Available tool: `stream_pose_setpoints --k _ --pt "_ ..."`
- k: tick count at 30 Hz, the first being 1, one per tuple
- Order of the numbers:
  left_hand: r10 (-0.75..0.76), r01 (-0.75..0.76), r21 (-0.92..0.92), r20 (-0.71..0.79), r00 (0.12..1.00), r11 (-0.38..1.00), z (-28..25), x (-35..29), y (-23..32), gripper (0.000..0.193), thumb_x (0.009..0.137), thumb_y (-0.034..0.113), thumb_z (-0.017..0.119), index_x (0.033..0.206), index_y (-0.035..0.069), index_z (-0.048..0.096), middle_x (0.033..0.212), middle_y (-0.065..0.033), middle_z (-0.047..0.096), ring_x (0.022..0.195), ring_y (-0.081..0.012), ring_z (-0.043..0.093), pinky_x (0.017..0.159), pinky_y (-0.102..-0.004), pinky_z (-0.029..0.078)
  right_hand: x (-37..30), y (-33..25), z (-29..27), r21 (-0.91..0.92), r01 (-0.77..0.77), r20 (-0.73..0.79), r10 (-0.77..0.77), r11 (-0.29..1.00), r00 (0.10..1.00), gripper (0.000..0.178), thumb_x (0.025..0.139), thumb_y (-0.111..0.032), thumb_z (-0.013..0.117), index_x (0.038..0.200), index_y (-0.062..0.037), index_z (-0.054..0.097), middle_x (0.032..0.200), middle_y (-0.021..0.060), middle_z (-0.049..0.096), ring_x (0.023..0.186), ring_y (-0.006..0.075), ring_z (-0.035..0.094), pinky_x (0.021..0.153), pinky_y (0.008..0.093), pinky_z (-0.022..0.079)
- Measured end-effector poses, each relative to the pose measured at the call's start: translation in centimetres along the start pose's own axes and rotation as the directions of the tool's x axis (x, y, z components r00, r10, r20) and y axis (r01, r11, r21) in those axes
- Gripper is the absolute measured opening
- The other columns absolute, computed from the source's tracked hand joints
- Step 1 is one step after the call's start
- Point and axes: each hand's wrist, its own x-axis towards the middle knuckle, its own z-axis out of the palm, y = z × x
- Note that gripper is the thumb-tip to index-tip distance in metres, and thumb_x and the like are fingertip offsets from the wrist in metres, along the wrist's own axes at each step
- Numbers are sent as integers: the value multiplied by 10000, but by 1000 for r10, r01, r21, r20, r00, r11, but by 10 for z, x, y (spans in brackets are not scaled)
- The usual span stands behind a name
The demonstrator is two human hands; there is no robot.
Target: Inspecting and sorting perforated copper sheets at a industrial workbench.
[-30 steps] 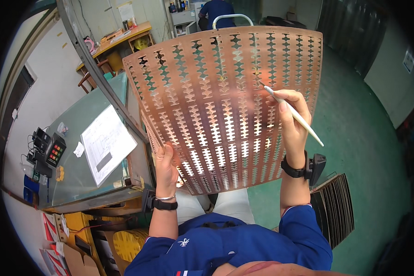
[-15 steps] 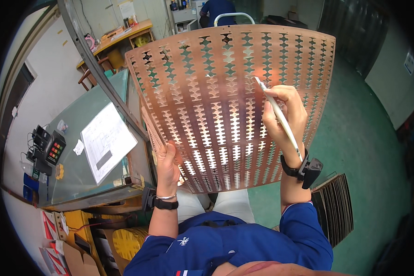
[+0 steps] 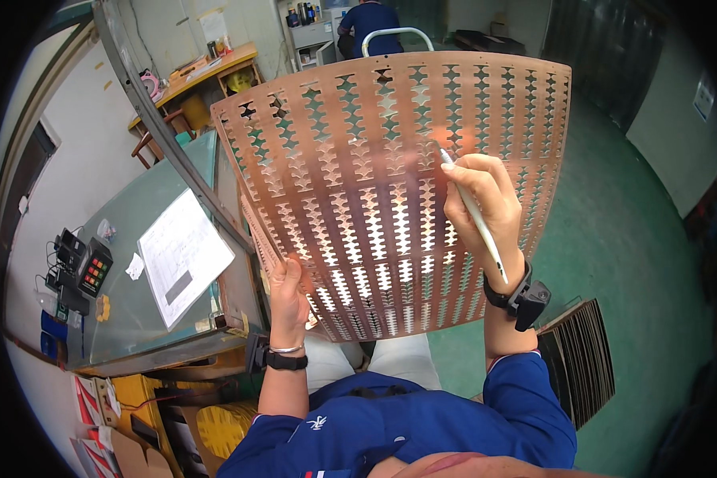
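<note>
A large copper-coloured sheet [image 3: 381,163], cut through with rows of jagged openings, stands tilted in front of me. My left hand [image 3: 289,295] is closed around its lower left edge, thumb on the near side and most of the fingers hidden. My right hand [image 3: 488,199] pinches a slim white pen-shaped tool [image 3: 476,213] with a dark rear end. The tool's tip is at the sheet's upper middle, right of centre, among the openings; whether it touches the metal I cannot tell.
Left stands a glass-topped table [image 3: 123,319] with a printed paper [image 3: 187,255] and a dark device with coloured buttons [image 3: 95,267]. A metal post [image 3: 167,127] slants past the sheet's left side. Dark panels [image 3: 585,362] stand at lower right. Beyond a white rail [image 3: 398,33] is a person in blue [image 3: 370,22].
The sheet's top edge sits slightly lower and further left in view. My right hand and the tool have shifted slightly left and down with it. Both hands keep their grips.
</note>
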Motion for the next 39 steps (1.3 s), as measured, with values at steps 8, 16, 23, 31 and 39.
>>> stream_pose_setpoints --k 8,16,23,31,39 --pt "-10 11 18 -28 1000 1000 1 -1 -2 296 919 234 511 1154 55 521 1118 -71 591 1021 -168 572 893 -330 473 -7 4 -7 114 42 16 -44 993 999 310 647 88 650 925 -46 620 869 83 581 769 209 589 629 288 484" --pt "-16 16 -2 -80 997 1000 -3 3 1 394 912 198 528 1270 72 421 1100 -7 555 1045 -120 521 926 -301 434 -17 24 -30 343 -180 -130 236 922 963 162 879 -92 524 979 25 575 927 111 586 772 141 567 691 247 469" --pt "54 -51 27 -95 994 998 -5 6 0 293 934 247 479 1142 43 499 1114 -84 586 1001 -186 586 850 -337 505 -21 31 -31 333 -270 -111 322 903 940 146 895 -92 510 975 24 550 924 103 589 780 112 585 685 217 467" --pt "2 -3 -15 -53 999 1000 -5 3 2 313 938 240 470 1180 42 478 1158 -86 559 1055 -197 556 895 -366 480 -33 41 -32 295 -343 -130 393 892 910 140 870 -73 546 979 14 534 936 80 590 777 91 577 676 204 458" --pt "12 -14 -50 -37 999 999 -5 5 2 303 938 241 469 1167 42 484 1140 -93 569 1034 -198 569 874 -362 496 -40 43 -31 332 -352 -109 406 875 907 115 865 -62 562 955 9 552 951 73 584 764 71 563 661 191 452"
